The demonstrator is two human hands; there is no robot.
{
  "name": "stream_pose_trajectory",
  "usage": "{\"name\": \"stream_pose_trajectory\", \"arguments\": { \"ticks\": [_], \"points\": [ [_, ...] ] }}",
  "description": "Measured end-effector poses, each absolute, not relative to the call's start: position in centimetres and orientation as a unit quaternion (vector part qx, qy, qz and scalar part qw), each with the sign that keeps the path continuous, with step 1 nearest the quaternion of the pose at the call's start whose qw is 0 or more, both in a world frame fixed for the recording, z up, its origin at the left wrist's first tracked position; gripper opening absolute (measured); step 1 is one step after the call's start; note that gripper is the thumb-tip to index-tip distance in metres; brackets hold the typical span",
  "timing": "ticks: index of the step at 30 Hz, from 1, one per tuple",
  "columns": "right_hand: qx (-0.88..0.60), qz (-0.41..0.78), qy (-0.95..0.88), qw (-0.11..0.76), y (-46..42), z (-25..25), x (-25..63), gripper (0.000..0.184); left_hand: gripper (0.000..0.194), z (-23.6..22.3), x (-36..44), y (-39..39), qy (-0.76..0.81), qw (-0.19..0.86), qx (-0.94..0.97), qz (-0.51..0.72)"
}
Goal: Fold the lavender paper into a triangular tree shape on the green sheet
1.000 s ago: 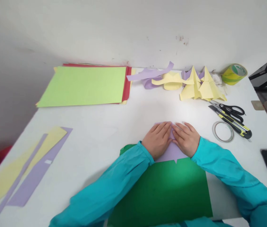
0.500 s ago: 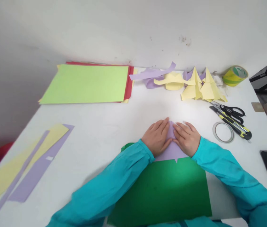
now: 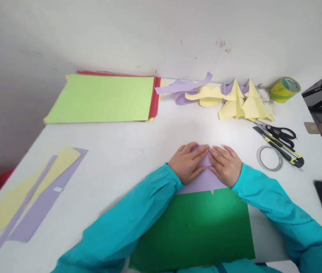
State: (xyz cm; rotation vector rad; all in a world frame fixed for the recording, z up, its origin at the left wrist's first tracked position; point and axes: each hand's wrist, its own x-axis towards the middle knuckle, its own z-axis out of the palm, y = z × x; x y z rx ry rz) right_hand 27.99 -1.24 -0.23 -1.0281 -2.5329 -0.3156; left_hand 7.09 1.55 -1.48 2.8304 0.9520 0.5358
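Pressing on purple paper (image 3: 202, 183), perhaps folded underneath, with left hand (image 3: 188, 163) and right hand (image 3: 226, 165) laid flat and slightly spread.

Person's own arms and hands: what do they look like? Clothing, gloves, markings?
Long, loose turquoise sleeves, creased along their length: left sleeve and right sleeve. Both narrow to plain, snug cuffs at the wrists. Left hand and right hand are gloveless. No markings or cables visible.
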Motion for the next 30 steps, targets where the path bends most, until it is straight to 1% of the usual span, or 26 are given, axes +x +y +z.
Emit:
{"name": "stream_pose_trajectory", "arguments": {
  "ticks": [9,23,30],
  "points": [
    [-0.366,-0.113,-0.904,0.192,-1.2,0.2,28.0,0.025,0.039,-2.2,5.4,3.0,0.236,0.120,0.943,0.201],
    [-0.370,-0.100,-0.902,0.201,-1.2,0.0,28.0,0.025,0.035,-1.2,6.0,2.7,0.228,0.057,0.952,0.195],
    [-0.377,-0.084,-0.900,0.202,-1.3,-0.4,28.1,0.025,0.034,-1.0,6.1,2.7,0.233,0.053,0.951,0.196]
  ]
}}
